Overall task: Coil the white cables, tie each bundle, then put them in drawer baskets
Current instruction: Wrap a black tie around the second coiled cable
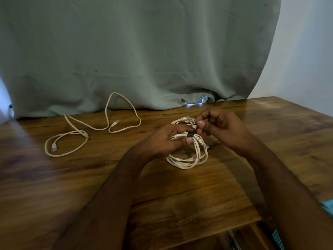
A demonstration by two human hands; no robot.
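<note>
A coiled white cable (187, 160) rests partly on the wooden table (180, 192), its upper part lifted. My left hand (165, 139) grips the coil's strands just left of a black tie (190, 134) wrapped round them. My right hand (219, 126) pinches the end of that tie between thumb and fingers, right above the bundle. Two plugs of this cable stick out, one at the top and one at the right. A second white cable (93, 130) lies loose and uncoiled on the table's left half, apart from both hands.
A grey-green cloth (144, 51) hangs behind the table and touches its back edge. A white wall (306, 60) stands at the right. Below the table's front edge at the lower right a drawer opening (239, 237) shows dimly.
</note>
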